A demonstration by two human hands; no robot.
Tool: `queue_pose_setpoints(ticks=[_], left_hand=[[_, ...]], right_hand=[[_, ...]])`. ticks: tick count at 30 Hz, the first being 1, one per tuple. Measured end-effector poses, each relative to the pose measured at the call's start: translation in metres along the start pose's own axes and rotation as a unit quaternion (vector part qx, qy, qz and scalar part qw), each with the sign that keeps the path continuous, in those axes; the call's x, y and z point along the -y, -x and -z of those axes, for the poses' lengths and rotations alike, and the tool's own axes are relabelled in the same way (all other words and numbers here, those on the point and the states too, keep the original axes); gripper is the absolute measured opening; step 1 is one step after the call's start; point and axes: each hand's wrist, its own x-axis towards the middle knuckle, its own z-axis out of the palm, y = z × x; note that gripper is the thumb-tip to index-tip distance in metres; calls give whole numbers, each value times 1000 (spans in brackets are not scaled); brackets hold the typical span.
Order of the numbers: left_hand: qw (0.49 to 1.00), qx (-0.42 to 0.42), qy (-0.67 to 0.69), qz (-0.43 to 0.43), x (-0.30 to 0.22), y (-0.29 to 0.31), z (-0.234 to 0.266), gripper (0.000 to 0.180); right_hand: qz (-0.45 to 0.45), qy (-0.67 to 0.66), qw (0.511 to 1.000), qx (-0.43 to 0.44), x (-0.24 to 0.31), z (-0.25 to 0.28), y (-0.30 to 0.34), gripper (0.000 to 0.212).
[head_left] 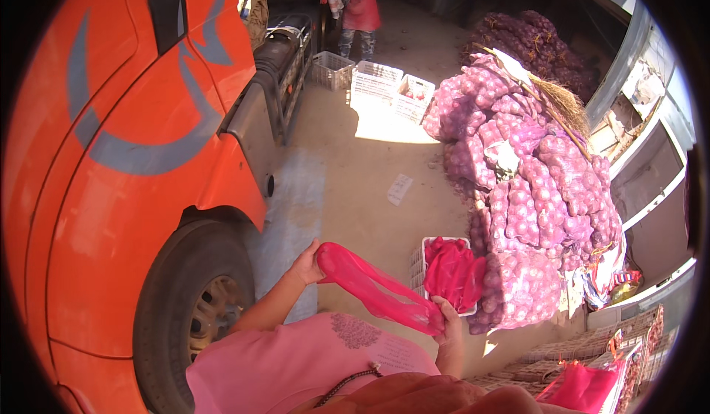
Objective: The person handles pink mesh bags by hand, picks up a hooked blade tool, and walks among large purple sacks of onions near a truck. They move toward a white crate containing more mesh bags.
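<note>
A red mesh bag (377, 287) is stretched in front of my body, slanting down from left to right. My left hand (306, 265) is closed on its upper left end. Its lower right end is gripped by my right hand (447, 321), whose fingers are partly hidden by the mesh. The bag looks thin and see-through, with nothing inside that I can make out. Just beyond my right hand stands a white plastic crate (418, 266) heaped with folded red mesh bags (452, 272).
Mesh sacks of onions (529, 199) are piled on the right, with a straw broom (560, 103) on top. An orange truck (140, 192) with a large wheel (203, 307) fills the left. White crates (377, 81) and a person in red (361, 7) stand farther off.
</note>
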Motion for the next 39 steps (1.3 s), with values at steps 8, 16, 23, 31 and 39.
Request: queue_pose_setpoints(ticks=[8, 16, 23, 31, 39], left_hand=[[926, -251, -257, -120, 8, -20, 52, 20], [971, -178, -54, -148, -1, -26, 77, 27], [807, -55, -578, 106, -60, -16, 21, 27], [989, -99, -33, -100, -132, -36, 59, 29], [931, -286, -163, -155, -162, -158, 112, 19]], right_hand=[[-18, 386, 911, 143, -34, 16, -6, 33], [327, 660, 673, -76, -44, 26, -61, 13], [157, 60, 984, -52, -26, -14, -116, 20], [-112, 75, 981, 142, -29, -98, -150, 25], [12, 505, 853, 134, -28, -117, -241, 25]])
